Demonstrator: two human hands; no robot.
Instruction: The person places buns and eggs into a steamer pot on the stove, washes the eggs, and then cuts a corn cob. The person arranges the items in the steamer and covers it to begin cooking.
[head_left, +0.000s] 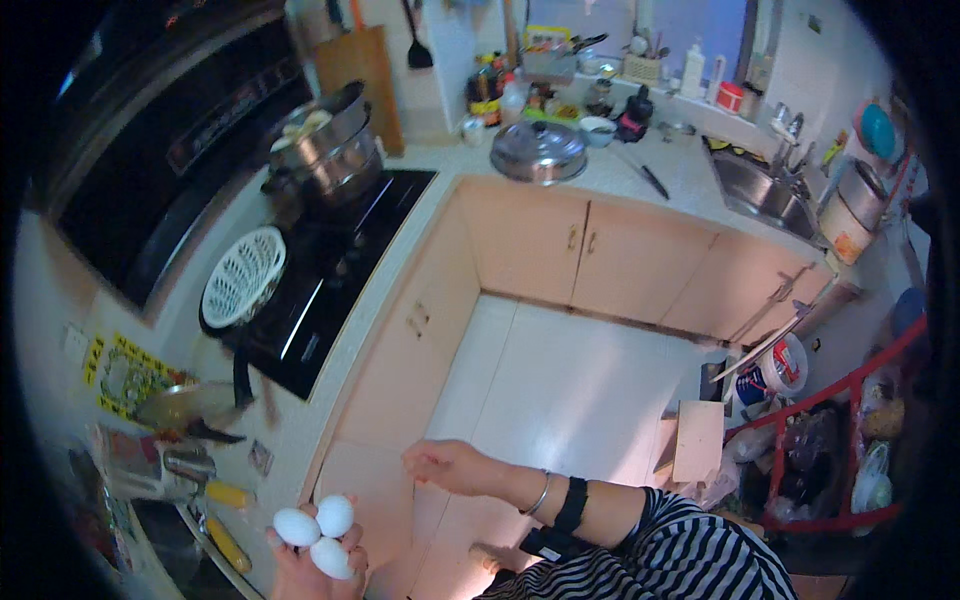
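Observation:
My left hand (306, 576) holds three white eggs, palm up, at the lower left beside the counter edge. One egg (296, 527) lies on the left, another egg (334, 516) on the right, and the third egg (331, 558) sits nearest my fingers. My right hand (444, 465) hangs over the floor in front of the cabinets, its fingers loosely curled and the palm turned from view. Nothing shows in it. Left of my left hand, yellow-handled tools (227, 544) lie on the counter.
The black cooktop (330, 285) carries a steel steamer pot (330, 161) and a white plastic basket (244, 277) over a pan. A domed steel lid (538, 150) and a knife (654, 182) rest on the far counter, near the sink (757, 184). A red rack (832, 521) stands right.

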